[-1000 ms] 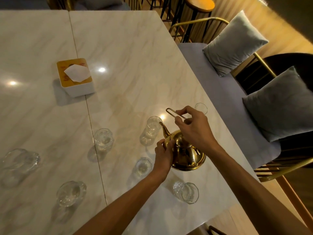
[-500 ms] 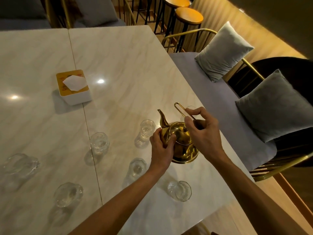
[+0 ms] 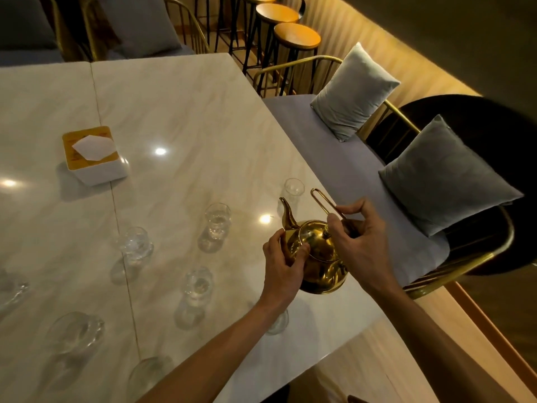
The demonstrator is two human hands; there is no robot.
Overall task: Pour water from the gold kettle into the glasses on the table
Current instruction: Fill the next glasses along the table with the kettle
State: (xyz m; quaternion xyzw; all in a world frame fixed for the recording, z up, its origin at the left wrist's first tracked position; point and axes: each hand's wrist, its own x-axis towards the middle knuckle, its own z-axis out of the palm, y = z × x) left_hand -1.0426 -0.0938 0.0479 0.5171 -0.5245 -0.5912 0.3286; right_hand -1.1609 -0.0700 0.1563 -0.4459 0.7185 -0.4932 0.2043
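The gold kettle (image 3: 318, 257) is held just above the marble table (image 3: 189, 117) near its right edge, spout pointing away toward a small clear glass (image 3: 293, 189). My right hand (image 3: 360, 242) grips its thin wire handle. My left hand (image 3: 283, 269) steadies the kettle's body at the left side. Several clear glasses stand across the table, among them one at the centre (image 3: 217, 221), one left of it (image 3: 135, 247) and one nearer me (image 3: 199, 285). Another glass (image 3: 279, 322) is partly hidden under my left wrist.
A white tissue box (image 3: 93, 155) with a gold top sits at the left-middle of the table. A grey bench (image 3: 348, 175) with two grey cushions (image 3: 353, 91) runs along the table's right edge. Round wooden stools (image 3: 296, 36) stand at the back.
The kettle has come up off the table and moved slightly away from me, toward the far glass. Both hands keep their hold. The view has tilted up, showing more of the room.
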